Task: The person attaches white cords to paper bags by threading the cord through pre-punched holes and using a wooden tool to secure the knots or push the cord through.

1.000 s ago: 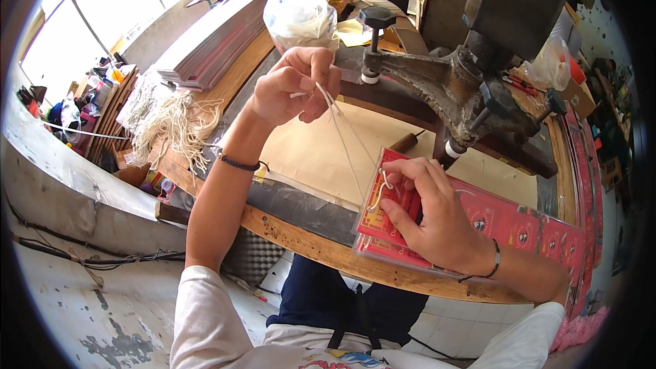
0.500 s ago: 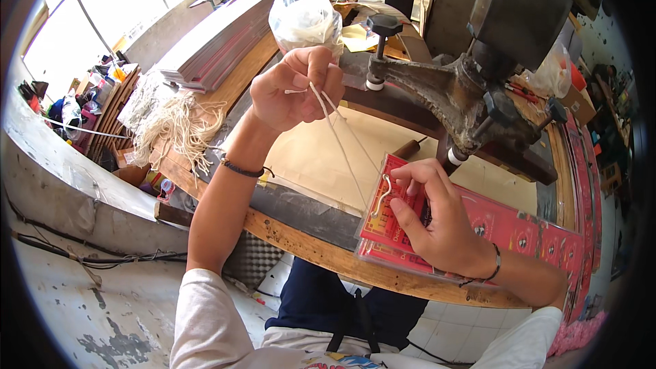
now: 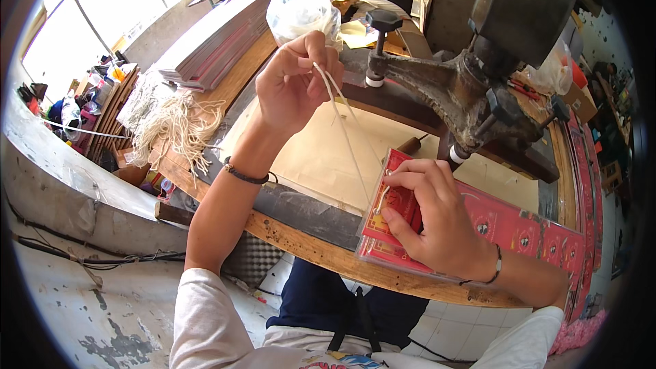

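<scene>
My left hand [image 3: 298, 82] is raised over the table with its fingers pinched on a white cord [image 3: 346, 123]. From that pinch, two taut strands of the cord slant down to the edge of a red printed card [image 3: 389, 227]. My right hand [image 3: 441, 222] rests on the card, thumb and forefinger pressing it next to a short loop of cord [image 3: 380, 199] on its face. The card lies on a row of red printed sheets [image 3: 502, 215] in clear plastic along the table's front edge. My other right fingers are partly hidden.
A heavy metal press [image 3: 465, 89] stands on the right over a tan board [image 3: 321, 150]. A bundle of loose white cords [image 3: 181, 126] lies at the left, by long stacked sheets [image 3: 222, 41]. Behind my left hand stands a clear plastic bag [image 3: 303, 10]. A dark-handled tool [image 3: 410, 146] rests on the board.
My left hand has risen slightly, drawing the cord up. My right thumb and fingers have come down onto the card, and the cord loop on its face looks shorter.
</scene>
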Motion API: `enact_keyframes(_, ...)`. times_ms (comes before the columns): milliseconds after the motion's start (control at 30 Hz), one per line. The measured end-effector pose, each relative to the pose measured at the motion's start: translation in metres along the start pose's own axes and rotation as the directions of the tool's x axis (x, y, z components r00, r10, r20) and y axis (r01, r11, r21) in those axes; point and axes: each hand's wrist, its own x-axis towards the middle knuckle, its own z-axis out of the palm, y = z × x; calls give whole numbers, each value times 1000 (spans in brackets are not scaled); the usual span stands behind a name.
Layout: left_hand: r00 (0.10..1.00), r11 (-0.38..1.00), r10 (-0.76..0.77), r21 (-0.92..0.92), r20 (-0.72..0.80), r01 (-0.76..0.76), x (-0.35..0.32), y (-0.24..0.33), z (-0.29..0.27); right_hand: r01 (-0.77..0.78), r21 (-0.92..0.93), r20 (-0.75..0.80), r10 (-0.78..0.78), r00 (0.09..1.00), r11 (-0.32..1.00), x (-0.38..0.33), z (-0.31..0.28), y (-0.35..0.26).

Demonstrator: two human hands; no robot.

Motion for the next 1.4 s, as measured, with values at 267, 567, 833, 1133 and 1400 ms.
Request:
enact_keyframes(267, 783, 908, -418, 181, 460, 379, -1, 4, 3, -36, 189, -24, 41, 999, 981, -2, 4, 1)
enact_keyframes(567, 634, 738, -662, 493, 400, 461, -12, -14, 47, -203, 398, -15, 228, 974, 895, -4, 2, 7)
enact_keyframes(833, 543, 693, -721, 430, 431, 579, -10, -12, 43, -179, 415, -36, 213, 976, 892, -6, 1, 11)
enact_keyframes(1133, 590, 733, -680, 418, 435, 537, -6, -25, 26, -156, 505, -83, 228, 970, 849, -5, 1, 10)
enact_keyframes(1400, 683, 761, -634, 450, 362, 468, -6, -27, 22, -181, 541, -66, 257, 964, 821, -6, 2, 11)
